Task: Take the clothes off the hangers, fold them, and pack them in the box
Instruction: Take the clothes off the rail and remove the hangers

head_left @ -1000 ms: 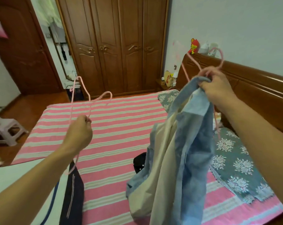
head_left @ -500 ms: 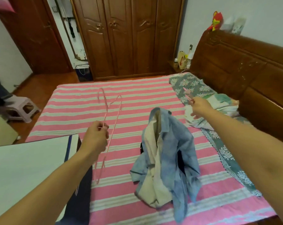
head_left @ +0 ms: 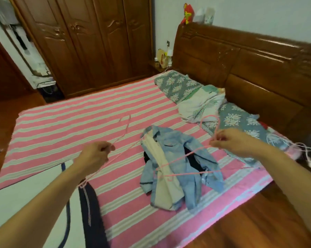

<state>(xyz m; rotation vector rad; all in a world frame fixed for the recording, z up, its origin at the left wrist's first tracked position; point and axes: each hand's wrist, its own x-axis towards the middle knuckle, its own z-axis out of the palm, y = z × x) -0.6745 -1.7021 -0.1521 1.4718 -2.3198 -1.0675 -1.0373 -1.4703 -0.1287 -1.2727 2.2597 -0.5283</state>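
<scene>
Each hand pinches a thin pink wire hanger: left hand [head_left: 95, 155], right hand [head_left: 229, 141]. Between them a crumpled faded-blue denim shirt [head_left: 179, 165] lies on the pink-and-white striped bedsheet [head_left: 65, 126], seemingly with cream cloth inside.

Both hands up over the bed [head_left: 79, 122], each gripping a pink wire hanger: left hand [head_left: 94, 156] on one hanger [head_left: 122, 138], right hand [head_left: 231, 140] on the other hanger [head_left: 187, 154]. Denim jacket [head_left: 178, 167] lies crumpled on the striped sheet below the right one, off its hanger. Dark garment [head_left: 90, 212] lies near the left forearm
</scene>
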